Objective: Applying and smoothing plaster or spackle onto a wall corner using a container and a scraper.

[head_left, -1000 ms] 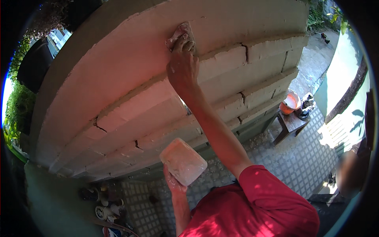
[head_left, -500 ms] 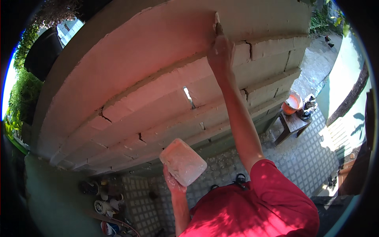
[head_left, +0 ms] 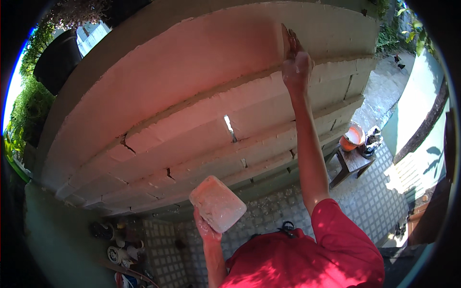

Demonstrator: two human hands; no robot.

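My right hand [head_left: 297, 69] is raised to the upper part of a pale plastered wall [head_left: 201, 62]. Its fingers are closed on a thin flat scraper [head_left: 285, 38], its blade edge against the smooth top band. Most of that tool is hidden behind the fingers. Lower down, my left hand [head_left: 206, 229], dusted with white, grips a shallow rectangular plastic tub [head_left: 220, 204] from below and the side. White residue coats the tub, which is tilted. Below the smooth band, the wall has stepped horizontal ledges with dark cracks and a narrow lit slot [head_left: 229, 125].
An orange bucket [head_left: 352, 138] with pale contents stands on a small wooden stool [head_left: 355, 160] to the right, beside a dark bundle [head_left: 370, 144]. Containers [head_left: 115, 254] lie at lower left. A black pot [head_left: 57, 62] sits at upper left. Tiled floor [head_left: 370, 192] lies below.
My right hand has moved right along the top band with the scraper. My left hand and the tub have shifted slightly left and down in view.
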